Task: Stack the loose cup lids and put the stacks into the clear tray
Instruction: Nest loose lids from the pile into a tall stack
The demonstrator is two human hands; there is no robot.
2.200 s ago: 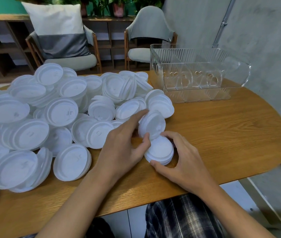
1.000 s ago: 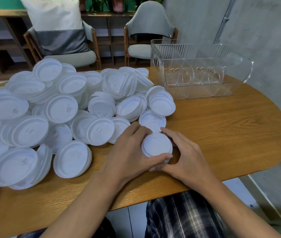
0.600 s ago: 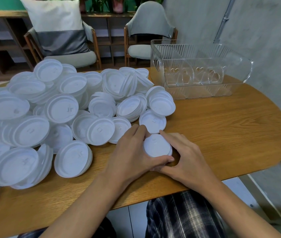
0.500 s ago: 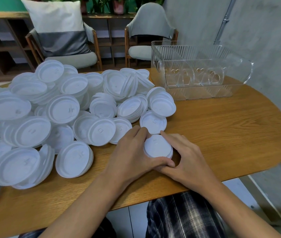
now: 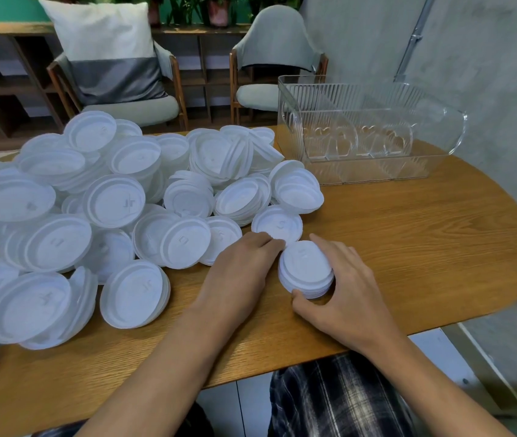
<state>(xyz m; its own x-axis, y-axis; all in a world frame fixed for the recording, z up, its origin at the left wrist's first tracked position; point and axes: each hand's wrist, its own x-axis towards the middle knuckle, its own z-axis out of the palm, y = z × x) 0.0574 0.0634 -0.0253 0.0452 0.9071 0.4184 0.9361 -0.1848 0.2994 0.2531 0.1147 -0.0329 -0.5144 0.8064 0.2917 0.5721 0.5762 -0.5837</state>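
White plastic fills most of the head view: a big pile of loose round cup lids (image 5: 112, 203) covers the left half of the oval wooden table (image 5: 424, 247), from its far edge almost to its near edge. Many lie flat, and some lean on one another.

To the right of the pile, towards the table's near edge, stands a short stack of white plastic cup lids (image 5: 306, 269). The right hand (image 5: 348, 288) grips this stack. Its thumb presses the near rim and its curled fingers wrap the far right side. The left hand (image 5: 241, 269) lies palm down on the table just left of the stack. Its fingers are close together and lightly bent, the tips touching the stack's left rim. Its thumb is hidden, and it grasps nothing that shows.

A single flat white lid (image 5: 277, 222) lies just beyond the stack, between it and the pile. Whether their rims touch is unclear.

The clear ribbed plastic tray (image 5: 345, 102) sits at the table's far right edge, well apart from both hands. Upright dividers with heart-shaped cut-outs split its inside.

Beyond the table are two wooden-framed chairs, the left one carrying a white and grey cushion (image 5: 105, 48). Dark plaid trousers (image 5: 339, 398) show below the near edge.
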